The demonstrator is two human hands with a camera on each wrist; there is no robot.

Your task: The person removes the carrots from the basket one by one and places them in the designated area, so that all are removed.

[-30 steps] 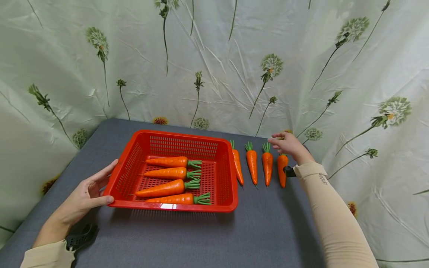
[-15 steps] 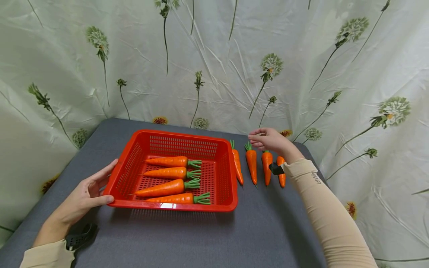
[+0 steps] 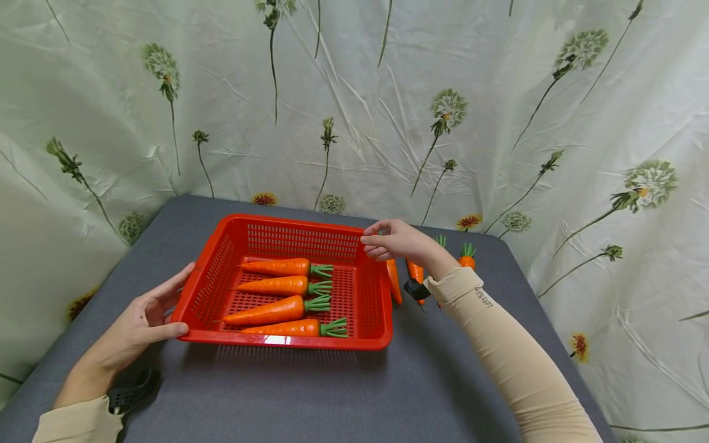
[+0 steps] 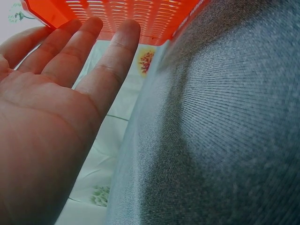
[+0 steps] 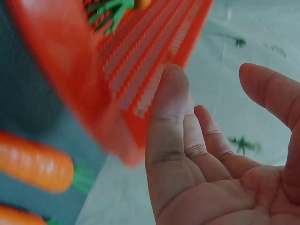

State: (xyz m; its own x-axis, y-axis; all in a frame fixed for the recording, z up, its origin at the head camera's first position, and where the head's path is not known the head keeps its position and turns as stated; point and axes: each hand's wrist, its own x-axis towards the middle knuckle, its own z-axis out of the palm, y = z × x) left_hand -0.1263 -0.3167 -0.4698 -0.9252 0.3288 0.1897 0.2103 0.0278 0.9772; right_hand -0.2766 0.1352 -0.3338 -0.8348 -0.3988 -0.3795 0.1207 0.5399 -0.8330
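A red plastic basket [image 3: 288,340] with perforated walls holds several orange carrots [image 3: 277,286], laid side by side with their green tops to the right. My left hand [image 3: 133,323] touches the basket's left side, thumb on the front corner of the rim. In the left wrist view, its straight fingers [image 4: 112,65] meet the basket's outer wall. Above the back right corner of the basket is my right hand [image 3: 396,240], holding nothing, its thumb apart from the relaxed fingers. Below its forearm, carrots [image 3: 394,283] lie on the table, partly hidden by the hand and sleeve.
A grey cloth covers the table [image 3: 288,394]. Behind and beside it hangs a pale curtain [image 3: 376,123] printed with dandelions. To the right of the sleeve shows the top of another carrot [image 3: 468,261].
My right hand has moved left, from over the rightmost loose carrots to the basket's back right corner. The left hand, basket and carrots have stayed in place.
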